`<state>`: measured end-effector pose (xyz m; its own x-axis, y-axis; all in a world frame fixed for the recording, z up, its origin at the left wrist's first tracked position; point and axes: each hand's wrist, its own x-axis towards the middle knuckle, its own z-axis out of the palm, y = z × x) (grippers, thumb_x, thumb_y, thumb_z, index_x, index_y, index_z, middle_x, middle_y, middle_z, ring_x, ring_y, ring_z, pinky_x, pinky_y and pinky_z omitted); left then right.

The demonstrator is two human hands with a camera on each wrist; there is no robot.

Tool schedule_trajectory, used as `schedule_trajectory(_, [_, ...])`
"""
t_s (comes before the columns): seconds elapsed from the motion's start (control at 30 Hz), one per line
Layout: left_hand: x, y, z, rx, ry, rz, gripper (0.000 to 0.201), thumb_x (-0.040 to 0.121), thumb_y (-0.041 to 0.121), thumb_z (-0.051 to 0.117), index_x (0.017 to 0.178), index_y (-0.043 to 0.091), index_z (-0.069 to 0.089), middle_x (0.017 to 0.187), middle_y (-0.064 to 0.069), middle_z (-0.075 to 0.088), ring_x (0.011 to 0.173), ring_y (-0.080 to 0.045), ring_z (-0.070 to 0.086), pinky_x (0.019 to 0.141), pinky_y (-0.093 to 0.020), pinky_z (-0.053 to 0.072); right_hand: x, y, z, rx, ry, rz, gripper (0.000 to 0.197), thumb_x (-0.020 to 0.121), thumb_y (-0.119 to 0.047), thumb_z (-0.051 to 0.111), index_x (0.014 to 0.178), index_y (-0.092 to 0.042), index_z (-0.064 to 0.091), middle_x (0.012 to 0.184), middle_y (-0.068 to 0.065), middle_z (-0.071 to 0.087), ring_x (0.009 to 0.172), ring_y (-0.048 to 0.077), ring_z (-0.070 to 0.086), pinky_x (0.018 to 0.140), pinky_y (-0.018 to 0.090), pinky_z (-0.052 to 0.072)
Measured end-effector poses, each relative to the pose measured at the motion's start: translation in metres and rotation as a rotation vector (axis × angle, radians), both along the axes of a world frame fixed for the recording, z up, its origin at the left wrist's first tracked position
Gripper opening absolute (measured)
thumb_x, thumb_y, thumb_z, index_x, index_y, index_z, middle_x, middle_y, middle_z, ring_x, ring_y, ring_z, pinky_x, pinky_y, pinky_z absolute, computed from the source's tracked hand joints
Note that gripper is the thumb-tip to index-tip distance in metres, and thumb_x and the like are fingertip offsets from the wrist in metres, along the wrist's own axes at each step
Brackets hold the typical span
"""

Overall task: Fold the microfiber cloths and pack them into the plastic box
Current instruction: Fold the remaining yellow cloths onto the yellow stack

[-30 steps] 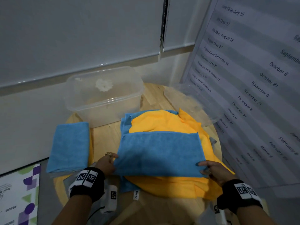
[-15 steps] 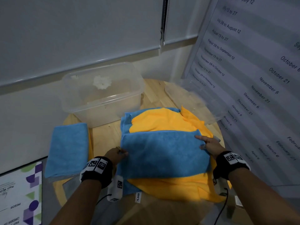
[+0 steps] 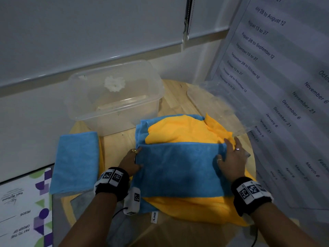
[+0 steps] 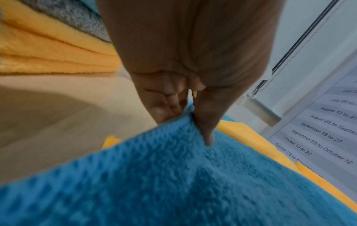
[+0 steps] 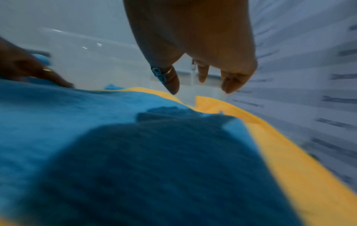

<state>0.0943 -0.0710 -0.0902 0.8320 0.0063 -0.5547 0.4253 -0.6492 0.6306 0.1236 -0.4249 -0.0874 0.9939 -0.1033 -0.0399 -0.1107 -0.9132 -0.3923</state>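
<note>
A blue microfiber cloth (image 3: 179, 168), folded in half, lies on top of a yellow cloth (image 3: 183, 132) in the middle of the round table. My left hand (image 3: 132, 162) pinches the blue cloth's left edge, thumb (image 4: 206, 130) on top of the pile. My right hand (image 3: 231, 157) hovers over the cloth's far right corner with fingers (image 5: 172, 82) spread and straight, holding nothing. The clear plastic box (image 3: 114, 97) stands behind the cloths. A second blue cloth (image 3: 76, 163), folded, lies at the left.
The box's clear lid (image 3: 219, 106) leans at the back right against a printed calendar sheet (image 3: 284, 82). More yellow and grey cloths (image 4: 58, 38) lie under the pile. A printed card (image 3: 25, 211) sits at the lower left. Round wooden table (image 3: 117, 145).
My right hand let go of the near right corner and moved away along the right edge to the far corner, opening its fingers. My left hand slid forward along the left edge.
</note>
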Motion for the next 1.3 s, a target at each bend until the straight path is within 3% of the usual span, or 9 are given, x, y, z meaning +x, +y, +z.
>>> schedule_trajectory(0.2, [0.007, -0.007, 0.015, -0.125, 0.030, 0.090, 0.108, 0.073, 0.017, 0.075, 0.149, 0.012, -0.001, 0.147, -0.015, 0.031, 0.128, -0.032, 0.043, 0.090, -0.037, 0.049, -0.036, 0.069, -0.020, 0.184, 0.012, 0.645, 0.049, 0.068, -0.014, 0.066, 0.116, -0.018, 0.061, 0.135, 0.017, 0.049, 0.114, 0.031, 0.053, 0.096, 0.039, 0.045])
schedule_trajectory(0.37, [0.019, -0.026, 0.045, -0.269, 0.022, 0.109, 0.066, 0.087, 0.003, 0.060, 0.142, 0.022, 0.028, 0.130, -0.018, 0.048, 0.109, -0.034, 0.058, 0.082, -0.044, 0.055, -0.051, 0.099, -0.020, 0.320, 0.046, 0.813, 0.029, 0.078, -0.021, 0.044, 0.088, -0.007, 0.067, 0.087, 0.015, 0.060, 0.081, 0.025, 0.055, 0.062, 0.033, 0.051])
schedule_trajectory(0.57, [0.045, -0.042, 0.077, -0.120, 0.074, -0.114, 0.031, 0.092, 0.000, 0.049, 0.121, 0.006, 0.056, 0.115, -0.023, 0.061, 0.090, -0.033, 0.064, 0.085, -0.039, 0.055, -0.084, 0.113, -0.028, 0.155, 0.297, 1.022, 0.061, 0.088, -0.039, 0.051, 0.140, -0.010, 0.038, 0.146, 0.015, 0.035, 0.134, 0.031, 0.034, 0.110, 0.042, 0.030])
schedule_trajectory(0.73, [0.047, -0.062, 0.082, -0.207, 0.189, -0.118, 0.043, 0.092, 0.000, 0.051, 0.134, -0.001, 0.043, 0.116, -0.024, 0.059, 0.063, -0.010, 0.063, 0.069, -0.022, 0.057, -0.086, 0.108, 0.004, 0.808, 0.677, 0.582, 0.046, 0.094, -0.031, 0.051, 0.137, -0.019, 0.039, 0.139, -0.005, 0.043, 0.130, 0.009, 0.041, 0.109, 0.023, 0.034])
schedule_trajectory(0.87, [0.041, -0.084, 0.075, -0.311, 0.239, -0.237, 0.035, 0.094, -0.003, 0.046, 0.128, -0.007, 0.045, 0.149, -0.013, 0.034, 0.105, -0.019, 0.061, 0.084, -0.022, 0.055, -0.073, 0.102, 0.023, 1.432, 0.819, -0.014, 0.024, 0.090, -0.030, 0.047, 0.112, -0.024, 0.057, 0.113, -0.011, 0.063, 0.103, -0.001, 0.060, 0.095, 0.024, 0.048])
schedule_trajectory(1.0, [0.047, -0.108, 0.070, -0.073, 0.195, -0.548, 0.033, 0.096, 0.011, 0.048, 0.119, -0.012, 0.052, 0.150, -0.009, 0.034, 0.084, -0.016, 0.052, 0.083, -0.031, 0.043, -0.069, 0.093, 0.014, 1.184, 0.797, -0.077, 0.031, 0.088, -0.011, 0.060, 0.119, -0.012, 0.059, 0.118, 0.005, 0.066, 0.101, 0.013, 0.063, 0.083, 0.028, 0.055])
schedule_trajectory(1.13, [0.057, -0.123, 0.061, 0.076, 0.137, -0.674, 0.037, 0.099, 0.006, 0.037, 0.133, -0.007, 0.041, 0.138, -0.022, 0.044, 0.122, -0.033, 0.045, 0.096, -0.032, 0.035, -0.073, 0.084, 0.001, 0.926, 0.745, -0.147, 0.040, 0.089, 0.009, 0.045, 0.127, -0.002, 0.049, 0.124, 0.023, 0.056, 0.108, 0.037, 0.056, 0.082, 0.047, 0.053])
schedule_trajectory(1.2, [0.060, -0.129, 0.052, 0.116, 0.102, -0.706, 0.038, 0.097, 0.001, 0.034, 0.133, -0.008, 0.041, 0.104, -0.023, 0.055, 0.100, -0.030, 0.051, 0.093, -0.041, 0.037, -0.076, 0.081, 0.000, 0.882, 0.749, -0.140, 0.043, 0.087, 0.011, 0.043, 0.128, -0.002, 0.047, 0.121, 0.026, 0.055, 0.096, 0.038, 0.058, 0.064, 0.040, 0.055])
schedule_trajectory(1.3, [0.064, -0.137, 0.047, 0.192, 0.057, -0.759, 0.038, 0.095, 0.002, 0.034, 0.132, -0.006, 0.041, 0.071, -0.006, 0.041, 0.070, -0.023, 0.043, 0.072, -0.035, 0.039, -0.078, 0.079, 0.000, 0.745, 0.715, -0.089, 0.040, 0.084, 0.007, 0.053, 0.122, -0.004, 0.048, 0.113, 0.023, 0.058, 0.089, 0.036, 0.061, 0.068, 0.045, 0.057])
